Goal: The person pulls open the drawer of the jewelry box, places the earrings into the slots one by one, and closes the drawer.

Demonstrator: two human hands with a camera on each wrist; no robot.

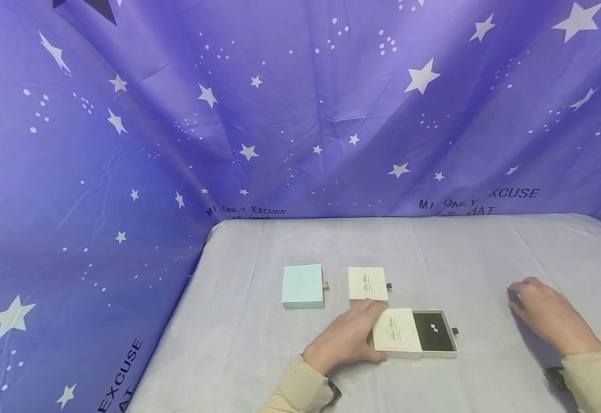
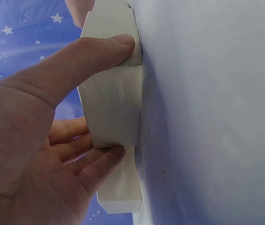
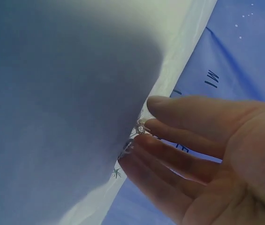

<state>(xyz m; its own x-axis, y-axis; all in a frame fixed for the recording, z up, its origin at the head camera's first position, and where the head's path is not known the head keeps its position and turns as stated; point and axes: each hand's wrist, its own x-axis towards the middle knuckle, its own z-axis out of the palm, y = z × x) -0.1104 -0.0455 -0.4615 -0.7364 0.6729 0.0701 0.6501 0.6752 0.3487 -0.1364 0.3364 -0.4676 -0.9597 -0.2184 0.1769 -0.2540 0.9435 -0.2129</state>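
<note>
My left hand (image 1: pixel 349 335) grips the sleeve of a cream gift box (image 1: pixel 395 331) from its left side, thumb along the near side. Its tray (image 1: pixel 450 347) stands partly slid out to the right, showing a black pad with a small shiny piece of jewelry (image 1: pixel 434 328). To the right, my right hand (image 1: pixel 548 315) is low over the table, away from the boxes, with fingers loosely bent. Close to its fingertips in the right wrist view is a small sparkling piece (image 3: pixel 140 126); whether the fingers touch it is unclear.
Behind the open box stands another cream box (image 1: pixel 366 282) with a dark pull tab. A mint-green box (image 1: pixel 303 284) with a pinkish tab lies left of it. The table (image 1: pixel 259 246) has a pale cloth, and a purple star-patterned curtain (image 1: pixel 300 115) hangs behind and left.
</note>
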